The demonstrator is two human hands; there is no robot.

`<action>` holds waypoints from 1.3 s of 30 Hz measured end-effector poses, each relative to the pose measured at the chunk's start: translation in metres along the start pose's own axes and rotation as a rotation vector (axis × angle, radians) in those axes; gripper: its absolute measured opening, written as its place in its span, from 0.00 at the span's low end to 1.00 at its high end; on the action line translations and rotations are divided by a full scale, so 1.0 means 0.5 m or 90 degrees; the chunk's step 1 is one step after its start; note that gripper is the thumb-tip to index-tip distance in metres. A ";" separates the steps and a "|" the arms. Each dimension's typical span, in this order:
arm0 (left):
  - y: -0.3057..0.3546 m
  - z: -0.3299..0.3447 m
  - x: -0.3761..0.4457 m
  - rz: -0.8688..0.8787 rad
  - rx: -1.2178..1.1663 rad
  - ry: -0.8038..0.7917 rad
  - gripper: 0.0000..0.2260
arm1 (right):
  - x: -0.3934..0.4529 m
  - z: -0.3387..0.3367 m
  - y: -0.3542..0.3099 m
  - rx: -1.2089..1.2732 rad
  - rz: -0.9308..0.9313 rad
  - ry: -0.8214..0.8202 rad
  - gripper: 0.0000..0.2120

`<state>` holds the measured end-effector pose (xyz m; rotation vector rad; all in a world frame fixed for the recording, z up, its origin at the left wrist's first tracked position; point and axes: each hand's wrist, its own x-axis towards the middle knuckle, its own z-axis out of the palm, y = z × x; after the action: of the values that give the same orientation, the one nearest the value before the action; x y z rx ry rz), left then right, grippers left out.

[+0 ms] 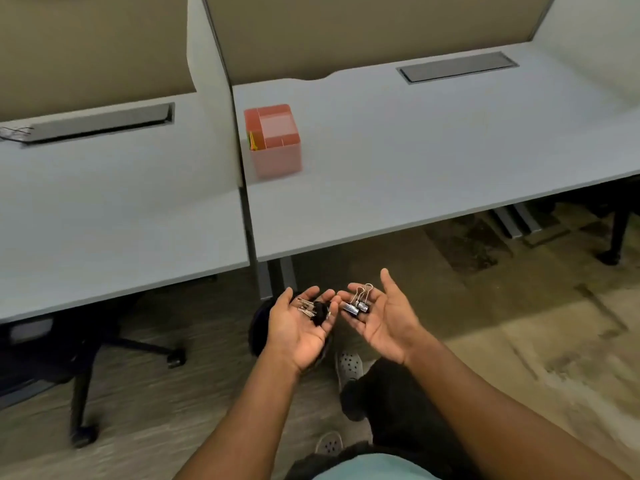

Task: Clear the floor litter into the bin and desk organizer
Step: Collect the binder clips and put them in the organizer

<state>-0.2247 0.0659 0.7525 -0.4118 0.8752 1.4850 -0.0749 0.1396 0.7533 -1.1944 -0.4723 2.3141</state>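
Two desks; the right desk [433, 161] carries the red desk organizer [273, 140] near its left edge, well apart from both hands. Left hand [301, 327] open, palm up, cradling a clump of binder clips [311, 309]. Right hand [381, 317] likewise cupped under two clips [356, 306]. Advice: keep palms level, tip into one compartment from just above the rim.

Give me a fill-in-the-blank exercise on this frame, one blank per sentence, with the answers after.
1. Both hands, the left hand and the right hand, are held with palms facing ____.
2. Each palm carries a few binder ____.
3. The red organizer stands on the ____ desk.
4. Yellow items sit in the organizer's ____ compartment.

Missing words: up; clips; right-hand; left
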 end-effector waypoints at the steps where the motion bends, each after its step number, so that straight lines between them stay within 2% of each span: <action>1: 0.015 0.012 0.012 0.010 -0.003 0.010 0.20 | 0.020 0.013 -0.013 0.002 -0.006 0.004 0.34; 8: 0.139 0.138 0.149 0.107 -0.049 0.089 0.15 | 0.203 0.127 -0.131 -0.001 -0.009 0.022 0.28; 13: 0.227 0.293 0.274 0.221 0.026 0.112 0.09 | 0.352 0.239 -0.267 -0.031 -0.004 -0.008 0.23; 18: 0.287 0.417 0.381 0.398 0.386 0.154 0.07 | 0.487 0.323 -0.383 0.001 0.012 -0.011 0.18; 21: 0.307 0.473 0.434 0.455 0.524 0.131 0.09 | 0.544 0.361 -0.435 0.115 0.097 -0.080 0.19; 24: 0.326 0.505 0.475 0.488 0.678 0.087 0.13 | 0.608 0.373 -0.473 0.115 0.093 -0.072 0.16; 27: 0.356 0.524 0.506 0.546 0.772 0.046 0.17 | 0.668 0.378 -0.505 0.133 0.115 -0.053 0.17; 29: 0.387 0.530 0.523 0.604 0.790 0.056 0.16 | 0.711 0.374 -0.520 0.152 0.128 -0.024 0.18; 32: 0.454 0.515 0.551 0.698 0.861 0.180 0.17 | 0.763 0.364 -0.544 0.047 0.067 0.034 0.21; 34: 0.510 0.492 0.591 0.725 1.012 0.293 0.20 | 0.800 0.357 -0.563 -0.016 0.053 0.021 0.24; 37: 0.571 0.450 0.623 0.618 1.266 0.419 0.29 | 0.826 0.357 -0.584 -0.112 0.057 -0.012 0.25; 39: 0.589 0.427 0.648 0.566 1.359 0.455 0.34 | 0.854 0.362 -0.589 -0.169 0.068 0.013 0.19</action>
<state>-0.4976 0.4693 0.7362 1.2560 2.7741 0.2471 -0.3592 0.6087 0.7232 -1.3961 -0.7439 2.3811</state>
